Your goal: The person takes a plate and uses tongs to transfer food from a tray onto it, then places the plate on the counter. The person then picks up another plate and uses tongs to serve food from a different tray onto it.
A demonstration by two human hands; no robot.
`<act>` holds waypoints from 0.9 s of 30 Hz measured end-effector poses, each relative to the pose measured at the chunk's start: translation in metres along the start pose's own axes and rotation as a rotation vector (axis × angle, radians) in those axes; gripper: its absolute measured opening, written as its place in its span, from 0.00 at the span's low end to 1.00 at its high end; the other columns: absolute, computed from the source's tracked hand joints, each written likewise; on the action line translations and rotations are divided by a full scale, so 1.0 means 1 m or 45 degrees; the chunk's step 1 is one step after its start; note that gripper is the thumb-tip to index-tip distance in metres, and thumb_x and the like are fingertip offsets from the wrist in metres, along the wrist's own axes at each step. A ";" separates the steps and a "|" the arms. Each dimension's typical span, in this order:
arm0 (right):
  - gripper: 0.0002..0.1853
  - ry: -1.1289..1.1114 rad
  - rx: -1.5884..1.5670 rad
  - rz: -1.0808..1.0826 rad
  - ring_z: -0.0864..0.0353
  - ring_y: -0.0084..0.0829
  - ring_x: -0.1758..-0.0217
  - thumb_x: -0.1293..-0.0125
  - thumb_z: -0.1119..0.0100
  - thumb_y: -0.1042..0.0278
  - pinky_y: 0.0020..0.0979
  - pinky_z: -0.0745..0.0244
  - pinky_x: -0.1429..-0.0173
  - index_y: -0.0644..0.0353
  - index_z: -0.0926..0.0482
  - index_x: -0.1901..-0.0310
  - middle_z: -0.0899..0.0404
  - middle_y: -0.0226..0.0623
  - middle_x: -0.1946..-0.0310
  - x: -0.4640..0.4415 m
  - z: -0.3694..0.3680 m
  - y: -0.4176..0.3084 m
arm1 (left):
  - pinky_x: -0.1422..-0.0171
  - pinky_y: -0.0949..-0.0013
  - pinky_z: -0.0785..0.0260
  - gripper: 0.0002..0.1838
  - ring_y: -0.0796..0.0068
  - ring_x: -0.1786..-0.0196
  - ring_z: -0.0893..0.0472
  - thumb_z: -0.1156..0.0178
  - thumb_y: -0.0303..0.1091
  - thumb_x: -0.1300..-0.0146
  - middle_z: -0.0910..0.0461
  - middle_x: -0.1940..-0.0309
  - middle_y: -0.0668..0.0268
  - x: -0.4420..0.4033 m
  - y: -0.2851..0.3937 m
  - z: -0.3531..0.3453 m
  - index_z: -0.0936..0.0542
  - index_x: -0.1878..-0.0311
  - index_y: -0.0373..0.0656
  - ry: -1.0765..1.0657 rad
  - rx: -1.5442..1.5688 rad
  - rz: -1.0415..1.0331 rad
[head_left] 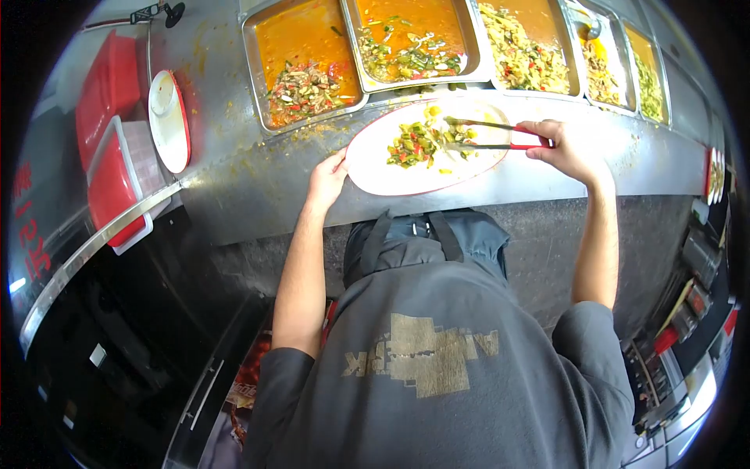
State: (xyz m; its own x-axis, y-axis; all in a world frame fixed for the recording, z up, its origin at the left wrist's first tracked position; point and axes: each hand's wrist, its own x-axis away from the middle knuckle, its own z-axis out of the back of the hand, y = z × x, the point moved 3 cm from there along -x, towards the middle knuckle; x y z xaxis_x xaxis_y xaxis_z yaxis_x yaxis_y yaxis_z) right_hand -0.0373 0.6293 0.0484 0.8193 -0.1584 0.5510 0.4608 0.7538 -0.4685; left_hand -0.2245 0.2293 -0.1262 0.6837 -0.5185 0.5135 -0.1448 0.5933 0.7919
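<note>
A large oval white plate (375,168) with a red rim lies at the front of the steel counter. My left hand (326,181) grips the plate's left edge. On the plate is a heap of chopped green vegetables with red bits (418,143). In my right hand (564,150) are tongs (512,146) with red-and-black handles. Their two arms are spread apart over the right part of the food, tips near the heap. Whether any food sits between the tips I cannot make out.
Behind the plate stand steel trays of oily food, including a left tray (301,66), a middle tray (410,39) and a right tray (527,47). A ladle (591,30) rests farther right. To the left are an oval dish (169,137) holding a cup and red bins (109,184).
</note>
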 end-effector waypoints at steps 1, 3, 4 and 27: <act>0.26 0.073 -0.145 0.029 0.26 0.26 0.66 0.41 0.29 0.64 0.30 0.27 0.56 0.54 0.20 0.40 0.15 0.38 0.57 0.000 -0.005 0.010 | 0.38 0.73 0.29 0.19 0.77 0.44 0.19 0.41 0.32 0.28 0.17 0.44 0.60 0.000 -0.004 0.000 0.23 0.37 0.36 0.007 0.013 -0.006; 0.27 0.205 -0.266 0.088 0.27 0.26 0.67 0.41 0.29 0.64 0.29 0.27 0.57 0.53 0.21 0.39 0.15 0.37 0.57 -0.007 -0.008 0.017 | 0.38 0.73 0.30 0.19 0.77 0.43 0.20 0.41 0.32 0.29 0.17 0.44 0.60 0.000 -0.005 0.000 0.23 0.37 0.36 0.018 -0.049 -0.011; 0.27 0.274 -0.325 0.118 0.27 0.26 0.67 0.41 0.29 0.64 0.29 0.27 0.58 0.53 0.22 0.38 0.15 0.37 0.57 -0.013 -0.009 0.021 | 0.38 0.73 0.30 0.19 0.76 0.43 0.20 0.41 0.32 0.29 0.17 0.44 0.60 0.000 -0.002 0.001 0.23 0.37 0.36 0.023 -0.080 -0.015; 0.19 0.498 0.405 0.272 0.16 0.38 0.53 0.33 0.39 0.55 0.40 0.21 0.48 0.43 0.20 0.41 0.15 0.35 0.56 -0.172 -0.031 0.010 | 0.38 0.74 0.30 0.20 0.77 0.43 0.20 0.42 0.32 0.28 0.18 0.44 0.62 0.002 -0.006 -0.001 0.24 0.36 0.36 0.023 0.030 -0.017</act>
State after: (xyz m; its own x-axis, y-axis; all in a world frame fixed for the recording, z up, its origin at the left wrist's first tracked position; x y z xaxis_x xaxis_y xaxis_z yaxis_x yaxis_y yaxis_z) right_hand -0.1630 0.6441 -0.0723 0.9771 -0.1604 0.1400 0.1942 0.9411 -0.2767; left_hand -0.2214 0.2256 -0.1300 0.6987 -0.5149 0.4967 -0.1521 0.5715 0.8064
